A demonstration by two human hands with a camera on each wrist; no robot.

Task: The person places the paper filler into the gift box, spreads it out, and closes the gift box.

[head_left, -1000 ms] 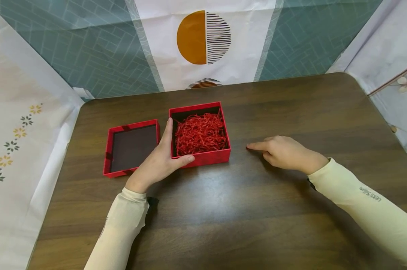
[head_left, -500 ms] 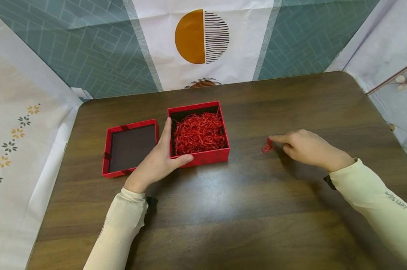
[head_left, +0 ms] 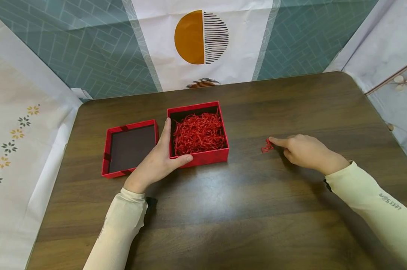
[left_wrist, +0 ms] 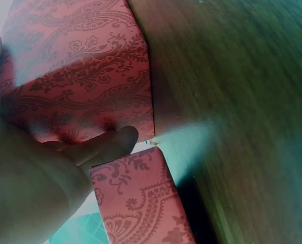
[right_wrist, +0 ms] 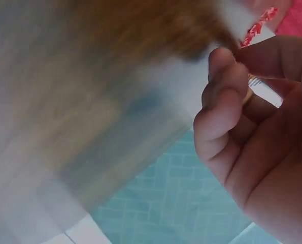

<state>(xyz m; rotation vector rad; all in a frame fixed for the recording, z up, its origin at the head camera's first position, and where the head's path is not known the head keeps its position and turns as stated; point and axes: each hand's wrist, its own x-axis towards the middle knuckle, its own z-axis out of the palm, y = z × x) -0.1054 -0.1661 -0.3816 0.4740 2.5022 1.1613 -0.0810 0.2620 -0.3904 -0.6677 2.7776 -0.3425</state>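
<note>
A red patterned gift box stands without its lid on the wooden table, filled with red shredded paper. My left hand holds its near-left corner, thumb along the front wall and fingers along the left side; the left wrist view shows those fingers against the patterned wall. Farther right, my right hand touches a small tuft of red paper shreds with its straight index fingertip, the other fingers folded in. In the right wrist view, a crinkled strip shows beyond the fingertips.
The box's shallow red lid, dark inside, lies open side up just left of the box. A patterned teal and white hanging closes off the table's far edge; pale sheets stand at both sides. Bare tabletop shows in front.
My right hand has moved right, away from the box, and the red shreds now show at its fingertip. Over the last half second it has hardly shifted. My left hand stays at the box.
</note>
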